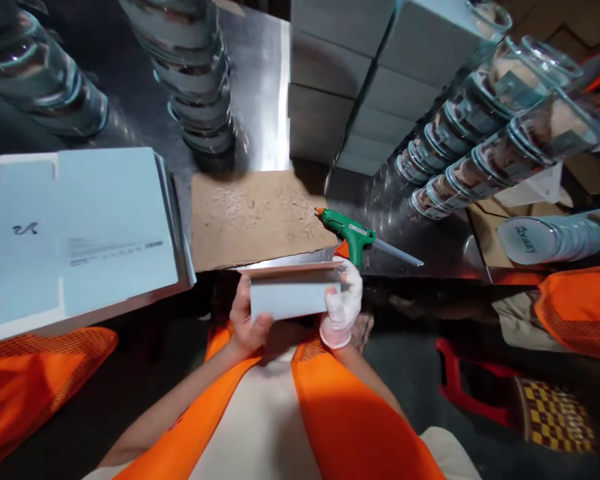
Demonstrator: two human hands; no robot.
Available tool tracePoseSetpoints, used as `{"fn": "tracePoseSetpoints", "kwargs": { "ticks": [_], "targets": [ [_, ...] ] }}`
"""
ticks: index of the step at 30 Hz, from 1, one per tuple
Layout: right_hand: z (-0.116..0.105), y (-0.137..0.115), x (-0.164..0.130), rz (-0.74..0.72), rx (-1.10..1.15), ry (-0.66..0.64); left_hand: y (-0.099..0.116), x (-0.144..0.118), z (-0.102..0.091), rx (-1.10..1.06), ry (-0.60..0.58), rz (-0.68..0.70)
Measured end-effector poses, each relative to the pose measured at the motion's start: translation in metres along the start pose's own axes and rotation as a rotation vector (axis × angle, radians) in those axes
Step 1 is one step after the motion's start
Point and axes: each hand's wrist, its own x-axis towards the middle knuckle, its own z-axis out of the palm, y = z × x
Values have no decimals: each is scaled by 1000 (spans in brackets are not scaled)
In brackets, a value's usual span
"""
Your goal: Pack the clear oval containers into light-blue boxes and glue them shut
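Between my two hands I hold a pale blue cardboard box [290, 299] in front of the table edge, with a brown inner face showing along its top. My bare left hand [249, 319] grips its left end, thumb on the near face. On the right end, my right hand [343, 303] in a white glove has its fingers bent around the card. Just beyond the glove lies a green hot glue gun [349, 232] with an orange nozzle, trigger and a clear glue stick. Its tip rests over a brown cardboard sheet [255, 217] marked with glue bits.
Flat printed box blanks [115, 227] are piled at the left. Tall stacks of glass jars [200, 87] stand behind, with more jars [480, 160] at the right. Closed boxes [330, 93] are stacked at the back. A person's orange vest [585, 313] shows at right, near a red stool [475, 383].
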Motion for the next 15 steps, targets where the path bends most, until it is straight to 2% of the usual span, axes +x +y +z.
{"fn": "tracePoseSetpoints", "kwargs": {
  "ticks": [2, 3, 5, 7, 8, 10, 12, 13, 15],
  "targets": [
    [6, -2, -1, 11, 58, 141, 7, 8, 3, -28, -19, 111],
    [6, -3, 1, 43, 56, 171, 11, 12, 1, -7, -84, 179],
    [-3, -4, 8, 121, 4, 122, 17, 19, -11, 97, -252, 291],
    [-22, -5, 25, 157, -162, -16, 20, 24, -27, 209, -316, 326],
    [-34, -5, 36, 161, -304, -65, 20, 26, -35, 243, -281, 312],
    [-55, -5, 63, 181, -614, -82, 18, 28, -47, 292, -155, 260],
    [-67, -2, 89, 300, -854, -113, 16, 31, -51, 331, -87, 224],
    [-69, 1, 101, 382, -910, -152, 15, 33, -50, 340, -86, 213],
    [-67, 6, 119, 543, -874, -209, 13, 35, -45, 338, -112, 199]
  ]
}}
